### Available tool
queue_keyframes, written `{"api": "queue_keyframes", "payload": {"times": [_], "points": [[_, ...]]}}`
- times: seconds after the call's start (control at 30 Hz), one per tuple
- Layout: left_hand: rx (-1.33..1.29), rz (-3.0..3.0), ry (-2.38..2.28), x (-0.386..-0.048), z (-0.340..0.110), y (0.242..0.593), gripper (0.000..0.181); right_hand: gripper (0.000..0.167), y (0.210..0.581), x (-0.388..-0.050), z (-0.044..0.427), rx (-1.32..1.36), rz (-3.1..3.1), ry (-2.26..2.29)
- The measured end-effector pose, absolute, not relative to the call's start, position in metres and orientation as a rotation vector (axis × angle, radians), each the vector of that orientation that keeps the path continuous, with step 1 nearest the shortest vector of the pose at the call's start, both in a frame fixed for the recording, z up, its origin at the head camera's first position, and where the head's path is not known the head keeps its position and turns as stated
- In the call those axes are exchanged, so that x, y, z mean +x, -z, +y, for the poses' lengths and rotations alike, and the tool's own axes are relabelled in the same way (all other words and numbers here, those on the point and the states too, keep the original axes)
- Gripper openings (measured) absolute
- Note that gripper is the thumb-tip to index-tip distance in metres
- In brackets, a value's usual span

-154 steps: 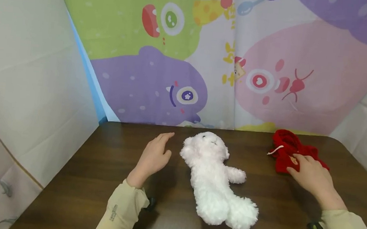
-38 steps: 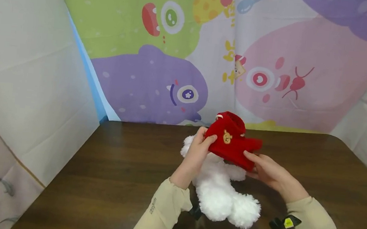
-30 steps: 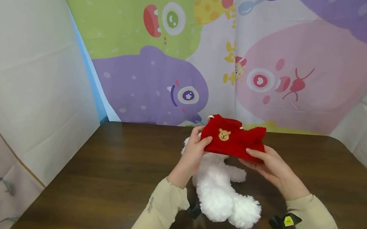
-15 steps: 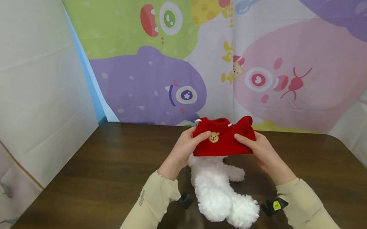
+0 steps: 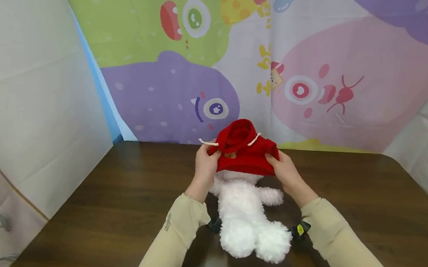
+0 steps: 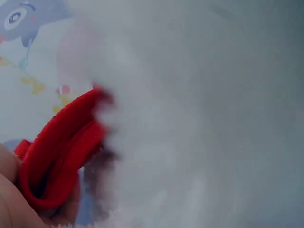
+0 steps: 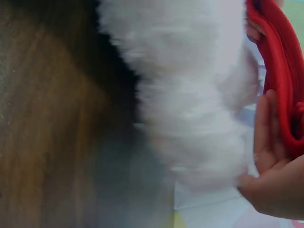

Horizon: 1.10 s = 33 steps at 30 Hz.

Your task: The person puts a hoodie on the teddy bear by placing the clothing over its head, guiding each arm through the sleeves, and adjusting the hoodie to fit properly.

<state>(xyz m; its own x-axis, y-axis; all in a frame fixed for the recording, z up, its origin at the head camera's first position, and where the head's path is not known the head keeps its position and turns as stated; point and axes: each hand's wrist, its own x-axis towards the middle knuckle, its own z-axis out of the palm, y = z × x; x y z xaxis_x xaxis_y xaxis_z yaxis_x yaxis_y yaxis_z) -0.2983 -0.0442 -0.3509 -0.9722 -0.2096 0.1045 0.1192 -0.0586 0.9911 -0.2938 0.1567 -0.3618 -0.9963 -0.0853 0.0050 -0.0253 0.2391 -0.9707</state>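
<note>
A small red hoodie (image 5: pixel 247 162) with white drawstrings and a bear patch is stretched between both hands, its hood pointing away. My left hand (image 5: pixel 205 169) pinches one side of it, thumb on the front. On the other side my right hand (image 5: pixel 289 175) pinches the cloth near a sleeve. Below the hem, a fluffy white plush toy (image 5: pixel 243 213) lies on its back, legs towards me; the hoodie hides most of its head. In the left wrist view the plush fills much of the frame, beside the opening of the hoodie (image 6: pixel 61 156). The right wrist view has the fingers (image 7: pixel 266 133) against the hoodie.
The brown wooden table (image 5: pixel 121 210) carries the plush. Behind it hangs a cloth (image 5: pixel 155 98) with cartoon monsters, and pale curtains (image 5: pixel 30 68) close off the sides. Black wrist cameras (image 5: pixel 299 230) sit by the sleeves, close to the plush's legs.
The hoodie went from lying at the far right to both hands, over the plush's head. In the last half second it moved slightly left and its hood rose.
</note>
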Motion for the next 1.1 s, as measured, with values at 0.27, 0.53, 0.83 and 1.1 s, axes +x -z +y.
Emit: {"api": "queue_keyframes", "payload": {"times": [0.27, 0.53, 0.83, 1.1], "points": [[0.263, -2.105, 2.127, -0.303, -0.058, 0.366, 0.017, 0.046, 0.374, -0.297, 0.151, -0.071, 2.376, 1.847], [0.294, -2.082, 2.423, -0.306, -0.068, 0.37, 0.042, 0.056, 0.383, -0.302, 0.15, -0.031, 2.367, 1.755], [0.157, -2.3, 2.432, -0.303, -0.07, 0.382, 0.041, 0.082, 0.383, -0.291, 0.151, -0.053, 2.274, 1.728], [0.109, -2.461, 2.284, -0.285, -0.066, 0.381, 0.04, 0.076, 0.375, -0.268, 0.165, 0.036, 2.426, 1.577]]}}
